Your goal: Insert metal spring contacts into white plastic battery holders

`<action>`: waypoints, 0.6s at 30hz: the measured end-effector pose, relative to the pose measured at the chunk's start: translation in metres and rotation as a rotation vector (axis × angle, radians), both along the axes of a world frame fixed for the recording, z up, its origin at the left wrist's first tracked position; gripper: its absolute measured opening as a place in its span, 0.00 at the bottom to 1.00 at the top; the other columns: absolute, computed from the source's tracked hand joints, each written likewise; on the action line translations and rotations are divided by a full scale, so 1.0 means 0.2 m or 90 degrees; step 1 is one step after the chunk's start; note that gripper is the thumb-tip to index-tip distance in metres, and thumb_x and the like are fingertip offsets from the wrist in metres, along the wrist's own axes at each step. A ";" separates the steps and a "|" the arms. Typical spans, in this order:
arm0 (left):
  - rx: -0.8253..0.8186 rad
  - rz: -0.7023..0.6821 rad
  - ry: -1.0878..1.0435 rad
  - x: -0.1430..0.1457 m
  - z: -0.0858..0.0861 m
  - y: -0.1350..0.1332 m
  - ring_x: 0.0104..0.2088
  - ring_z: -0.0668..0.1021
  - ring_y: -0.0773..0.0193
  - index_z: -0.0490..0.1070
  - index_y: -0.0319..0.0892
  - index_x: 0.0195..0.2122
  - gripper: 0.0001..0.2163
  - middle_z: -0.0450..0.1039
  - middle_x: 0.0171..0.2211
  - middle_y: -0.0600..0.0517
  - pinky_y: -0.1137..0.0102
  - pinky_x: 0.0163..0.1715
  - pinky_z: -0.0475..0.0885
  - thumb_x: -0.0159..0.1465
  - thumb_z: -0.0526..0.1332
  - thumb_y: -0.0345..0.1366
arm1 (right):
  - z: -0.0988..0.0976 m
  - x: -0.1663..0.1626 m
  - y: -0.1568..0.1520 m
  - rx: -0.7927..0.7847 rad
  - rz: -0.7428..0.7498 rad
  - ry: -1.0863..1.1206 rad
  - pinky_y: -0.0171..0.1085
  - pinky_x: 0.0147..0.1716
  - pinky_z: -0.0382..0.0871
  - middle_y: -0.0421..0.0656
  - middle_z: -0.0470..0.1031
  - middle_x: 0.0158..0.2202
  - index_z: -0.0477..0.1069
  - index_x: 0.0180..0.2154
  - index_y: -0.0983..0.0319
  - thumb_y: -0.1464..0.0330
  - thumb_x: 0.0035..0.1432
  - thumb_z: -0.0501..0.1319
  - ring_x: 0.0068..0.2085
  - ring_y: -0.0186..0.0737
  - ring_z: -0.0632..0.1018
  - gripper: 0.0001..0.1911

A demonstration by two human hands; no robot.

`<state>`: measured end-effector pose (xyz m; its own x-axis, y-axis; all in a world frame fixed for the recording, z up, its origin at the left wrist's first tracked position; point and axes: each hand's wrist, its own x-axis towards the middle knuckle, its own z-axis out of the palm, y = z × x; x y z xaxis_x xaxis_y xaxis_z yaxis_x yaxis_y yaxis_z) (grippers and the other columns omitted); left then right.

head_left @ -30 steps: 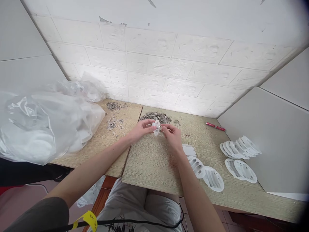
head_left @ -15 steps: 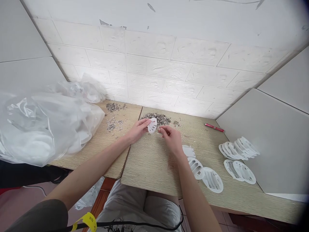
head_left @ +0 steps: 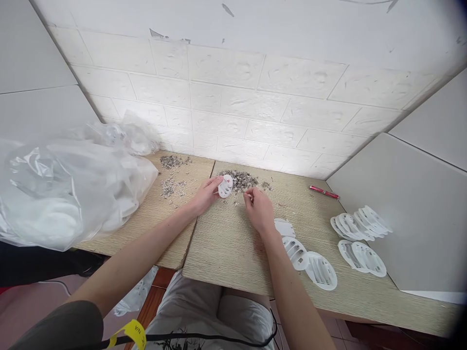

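Observation:
My left hand is closed on the edge of a round white plastic battery holder, tilted so that its slotted face shows. Close by on the right, my right hand has its thumb and fingertips pinched together; whatever is between them is too small to make out. Behind both hands lies a heap of small metal contact pieces on the wooden table. By my right forearm sit several more white holders, some with metal pieces showing in their slots.
A big clear plastic bag with white parts fills the left side. Two smaller metal piles lie near it. At the right are a red pen, a row of white holders and a grey panel. A brick-patterned wall stands behind.
My left hand has turned the battery holder and shifted it slightly left, so more of its face shows. My right hand stays pinched, a little farther from the holder.

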<state>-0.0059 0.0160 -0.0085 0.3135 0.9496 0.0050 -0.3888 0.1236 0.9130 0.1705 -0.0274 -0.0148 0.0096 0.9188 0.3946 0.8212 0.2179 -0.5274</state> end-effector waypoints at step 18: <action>0.032 -0.019 0.013 0.01 0.00 -0.01 0.36 0.75 0.63 0.75 0.39 0.36 0.21 0.75 0.35 0.48 0.69 0.36 0.68 0.54 0.64 0.53 | 0.01 -0.03 -0.02 0.003 0.079 -0.018 0.36 0.30 0.56 0.44 0.78 0.31 0.76 0.37 0.57 0.62 0.64 0.51 0.33 0.42 0.74 0.15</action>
